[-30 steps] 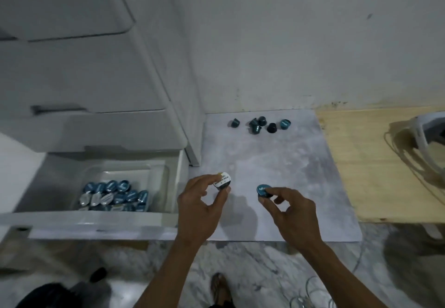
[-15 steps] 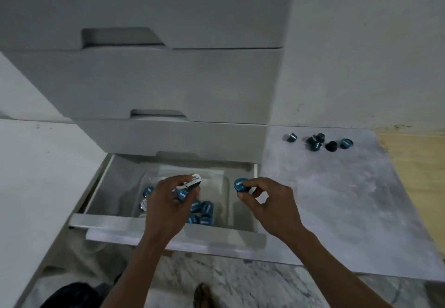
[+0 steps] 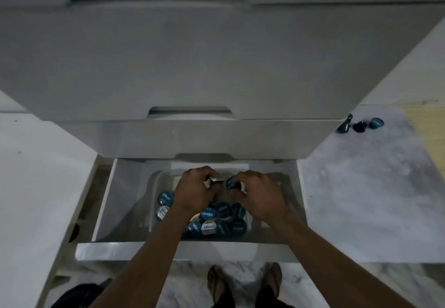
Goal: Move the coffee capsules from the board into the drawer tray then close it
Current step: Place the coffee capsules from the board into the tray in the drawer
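Note:
Both hands are inside the open white drawer, above the clear tray. My left hand pinches a white-lidded capsule. My right hand pinches a blue-lidded capsule beside it. Several blue and white-lidded capsules lie heaped in the near part of the tray, partly hidden by my forearms. On the grey marbled board to the right, three dark capsules remain in view at its far edge next to the cabinet.
Closed white drawer fronts rise above the open one. A white surface lies to the left, pale wood past the board at right. My sandalled feet stand on marble floor below the drawer front.
Both hands carried their capsules leftward from the board into the drawer and now hold them low over the tray. The view swung left and down onto the drawer.

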{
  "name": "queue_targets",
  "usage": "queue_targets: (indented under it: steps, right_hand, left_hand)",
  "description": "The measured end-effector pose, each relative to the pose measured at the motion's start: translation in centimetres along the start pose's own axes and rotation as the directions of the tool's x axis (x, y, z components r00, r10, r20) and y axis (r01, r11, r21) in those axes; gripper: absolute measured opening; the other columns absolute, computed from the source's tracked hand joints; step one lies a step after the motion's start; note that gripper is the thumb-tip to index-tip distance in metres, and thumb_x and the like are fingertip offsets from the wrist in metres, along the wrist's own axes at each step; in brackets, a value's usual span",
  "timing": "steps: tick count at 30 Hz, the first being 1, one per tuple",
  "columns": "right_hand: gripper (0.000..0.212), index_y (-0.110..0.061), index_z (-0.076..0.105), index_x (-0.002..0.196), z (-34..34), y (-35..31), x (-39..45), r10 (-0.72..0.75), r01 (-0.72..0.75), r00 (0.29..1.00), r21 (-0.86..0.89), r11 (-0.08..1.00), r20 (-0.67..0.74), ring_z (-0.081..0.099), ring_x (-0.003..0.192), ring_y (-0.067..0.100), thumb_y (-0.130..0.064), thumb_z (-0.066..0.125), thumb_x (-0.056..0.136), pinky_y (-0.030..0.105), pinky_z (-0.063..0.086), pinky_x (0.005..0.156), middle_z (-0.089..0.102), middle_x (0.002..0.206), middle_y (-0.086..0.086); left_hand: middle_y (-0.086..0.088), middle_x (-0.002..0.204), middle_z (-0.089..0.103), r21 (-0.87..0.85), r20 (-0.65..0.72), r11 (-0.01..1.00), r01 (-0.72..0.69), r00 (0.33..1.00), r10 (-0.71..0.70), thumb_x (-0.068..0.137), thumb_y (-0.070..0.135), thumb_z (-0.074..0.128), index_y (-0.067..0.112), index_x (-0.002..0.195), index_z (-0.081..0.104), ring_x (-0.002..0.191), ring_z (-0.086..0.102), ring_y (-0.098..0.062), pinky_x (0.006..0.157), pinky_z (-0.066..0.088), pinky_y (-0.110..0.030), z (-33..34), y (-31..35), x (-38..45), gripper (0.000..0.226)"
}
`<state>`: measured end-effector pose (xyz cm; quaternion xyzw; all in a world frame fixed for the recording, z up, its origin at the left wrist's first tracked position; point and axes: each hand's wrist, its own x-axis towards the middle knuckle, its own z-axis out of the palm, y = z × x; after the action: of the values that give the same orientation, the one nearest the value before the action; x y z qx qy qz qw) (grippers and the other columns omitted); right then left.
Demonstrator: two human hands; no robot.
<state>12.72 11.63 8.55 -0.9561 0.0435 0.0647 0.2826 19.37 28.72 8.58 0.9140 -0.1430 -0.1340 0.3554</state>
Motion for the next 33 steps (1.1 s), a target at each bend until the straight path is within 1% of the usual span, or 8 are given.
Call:
queue_targets:
  steps: [2, 7, 12, 17, 23, 28, 31, 33]
  right_hand:
    - [0.022, -0.027, 0.065, 0.11, 0.6, -0.2, 0.6, 0.003, -0.001, 1.0, -0.079, 0.997, 0.017, 0.062, 0.098, 0.021, -0.03, 0.055, 0.091, 0.033, 0.049, 0.072, 0.067, 0.108, 0.0]
    - [0.024, -0.023, 0.063, 0.112, 1.4, -0.3, 1.5, 0.005, 0.004, 0.999, -0.203, 0.979, 0.043, 0.062, 0.101, 0.023, -0.024, 0.05, 0.092, 0.034, 0.052, 0.078, 0.067, 0.109, 0.002]
    - [0.023, -0.02, 0.06, 0.115, 1.9, -0.2, 2.0, -0.005, 0.015, 0.999, -0.266, 0.964, 0.042, 0.064, 0.098, 0.024, -0.023, 0.049, 0.094, 0.033, 0.05, 0.075, 0.068, 0.107, 0.003]
    - [0.02, -0.02, 0.055, 0.114, 2.2, 0.0, 1.9, -0.018, 0.034, 0.998, -0.285, 0.958, 0.057, 0.067, 0.088, 0.024, -0.022, 0.05, 0.095, 0.031, 0.049, 0.069, 0.069, 0.104, 0.003]
    - [0.022, -0.021, 0.059, 0.114, 1.9, 0.0, 1.5, -0.023, 0.041, 0.997, -0.269, 0.962, 0.069, 0.068, 0.092, 0.024, -0.022, 0.052, 0.093, 0.032, 0.051, 0.075, 0.069, 0.11, 0.001]
    - [0.015, -0.022, 0.065, 0.102, 1.8, 0.2, 1.3, -0.022, 0.04, 0.997, -0.275, 0.961, 0.067, 0.068, 0.087, 0.02, -0.026, 0.054, 0.093, 0.031, 0.053, 0.072, 0.063, 0.118, -0.006]
    - [0.017, -0.024, 0.067, 0.103, 1.8, 0.4, 1.1, -0.021, 0.039, 0.998, -0.297, 0.954, 0.063, 0.068, 0.088, 0.021, -0.029, 0.053, 0.094, 0.032, 0.056, 0.071, 0.057, 0.13, -0.007]
    - [0.017, -0.025, 0.067, 0.104, 1.9, 0.6, 1.1, -0.026, 0.044, 0.998, -0.3, 0.953, 0.064, 0.068, 0.086, 0.02, -0.027, 0.053, 0.094, 0.031, 0.055, 0.069, 0.058, 0.127, -0.008]
  left_hand:
    - [0.011, 0.072, 0.062, 0.028, 0.049, 0.999, 0.017, 0.999, -0.019, 0.077, 0.012, 0.073, 0.021, 0.092, 0.073, 0.076, 0.063, -0.014, 0.071, 0.054, -0.029, 0.5, -0.5, 0.7, 0.018]
    - [0.003, 0.085, 0.072, 0.099, 0.104, 0.995, 0.027, 0.994, -0.037, 0.075, 0.013, 0.067, 0.023, 0.094, 0.071, 0.083, 0.066, -0.019, 0.076, 0.057, -0.036, 1.4, -1.4, 1.9, 0.022]
    - [-0.003, 0.093, 0.074, 0.136, 0.141, 0.991, 0.014, 0.989, -0.033, 0.075, 0.015, 0.065, 0.019, 0.096, 0.071, 0.089, 0.066, -0.025, 0.079, 0.055, -0.038, 2.0, -1.3, 2.4, 0.022]
    - [-0.004, 0.086, 0.073, 0.103, 0.141, 0.994, 0.019, 0.989, -0.034, 0.068, 0.018, 0.062, 0.017, 0.09, 0.07, 0.082, 0.065, -0.026, 0.074, 0.056, -0.04, 2.1, -1.4, 2.6, 0.024]
    - [-0.003, 0.086, 0.073, 0.088, 0.18, 0.995, 0.035, 0.982, -0.051, 0.068, 0.018, 0.075, 0.017, 0.09, 0.071, 0.08, 0.067, -0.023, 0.074, 0.058, -0.039, 2.2, -1.8, 2.2, 0.022]
    - [-0.002, 0.092, 0.075, 0.075, 0.174, 0.997, 0.018, 0.984, -0.031, 0.073, 0.019, 0.078, 0.016, 0.096, 0.074, 0.085, 0.069, -0.018, 0.08, 0.057, -0.032, 2.0, -2.0, 2.0, 0.023]
    - [-0.004, 0.098, 0.075, 0.07, 0.176, 0.997, 0.02, 0.984, -0.032, 0.078, 0.018, 0.076, 0.015, 0.102, 0.073, 0.09, 0.068, -0.018, 0.085, 0.056, -0.032, 1.9, -2.1, 1.9, 0.025]
    - [-0.004, 0.099, 0.074, 0.069, 0.174, 0.997, 0.023, 0.984, -0.034, 0.08, 0.018, 0.075, 0.016, 0.103, 0.073, 0.092, 0.068, -0.019, 0.086, 0.056, -0.033, 2.0, -2.2, 1.8, 0.024]
